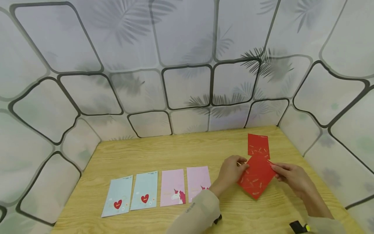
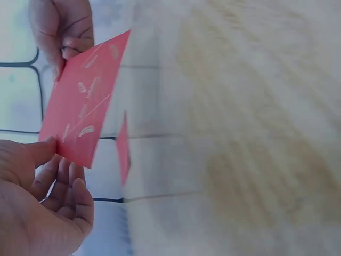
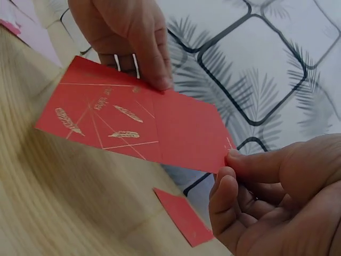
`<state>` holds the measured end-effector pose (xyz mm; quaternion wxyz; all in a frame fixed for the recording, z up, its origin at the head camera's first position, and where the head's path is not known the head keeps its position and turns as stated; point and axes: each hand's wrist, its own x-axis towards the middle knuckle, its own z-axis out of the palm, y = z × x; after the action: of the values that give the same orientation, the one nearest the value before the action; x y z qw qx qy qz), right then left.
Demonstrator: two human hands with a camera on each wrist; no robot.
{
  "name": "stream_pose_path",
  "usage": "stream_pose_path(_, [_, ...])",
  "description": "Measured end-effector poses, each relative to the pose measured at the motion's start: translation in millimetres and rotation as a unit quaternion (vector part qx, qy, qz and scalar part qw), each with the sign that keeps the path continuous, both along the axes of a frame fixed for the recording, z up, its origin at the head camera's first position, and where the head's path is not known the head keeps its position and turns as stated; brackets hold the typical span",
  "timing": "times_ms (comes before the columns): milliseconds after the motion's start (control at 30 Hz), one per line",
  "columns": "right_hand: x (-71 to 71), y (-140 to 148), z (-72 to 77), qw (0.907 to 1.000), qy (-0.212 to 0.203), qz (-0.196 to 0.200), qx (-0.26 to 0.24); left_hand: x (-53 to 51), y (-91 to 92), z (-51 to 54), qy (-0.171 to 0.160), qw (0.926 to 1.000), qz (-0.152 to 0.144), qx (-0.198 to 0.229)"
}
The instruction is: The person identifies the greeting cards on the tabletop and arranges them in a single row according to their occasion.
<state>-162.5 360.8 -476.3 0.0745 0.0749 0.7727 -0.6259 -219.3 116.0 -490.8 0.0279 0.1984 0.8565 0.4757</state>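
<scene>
A red card [image 1: 257, 178] with gold feather designs and thin gold lines is held tilted above the right part of the table. My left hand [image 1: 231, 171] pinches one edge between thumb and fingers; in the left wrist view its other fingers are loosely bent. On the opposite side, my right hand [image 1: 295, 180] grips a corner, thumb on top, as the right wrist view shows. Just beyond lies a second red card [image 1: 258, 144] with similar gold marks, its near end partly hidden by the held one.
Left of my hands, two pale blue cards [image 1: 118, 195] with red hearts and two pink cards [image 1: 173, 187] with unicorns lie in a row. My left forearm partly covers the right pink one. A patterned curtain [image 1: 187, 87] surrounds the wood-grain table [image 1: 140, 156].
</scene>
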Motion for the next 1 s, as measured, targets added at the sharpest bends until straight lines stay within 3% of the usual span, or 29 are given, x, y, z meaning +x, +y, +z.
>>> stream_pose_path(233, [-5.2,-15.0,13.7,0.9994,-0.001,0.034,0.001,-0.1,-6.8,24.1,-0.014,0.9985,0.000,0.053])
stream_pose_path(400, [-8.7,-23.7,24.7,0.9981,0.009,0.060,-0.006,-2.3,-15.0,35.3,-0.015,0.9963,-0.003,0.085])
stream_pose_path(667, [-15.5,-40.7,38.1,0.9934,0.042,0.107,-0.003,-5.8,-36.0,45.4,-0.002,0.9937,-0.002,0.112])
stream_pose_path(1000, [-26.0,-71.2,50.4,0.9936,0.060,0.095,-0.001,-5.9,-69.1,52.4,0.003,0.9893,0.005,0.146])
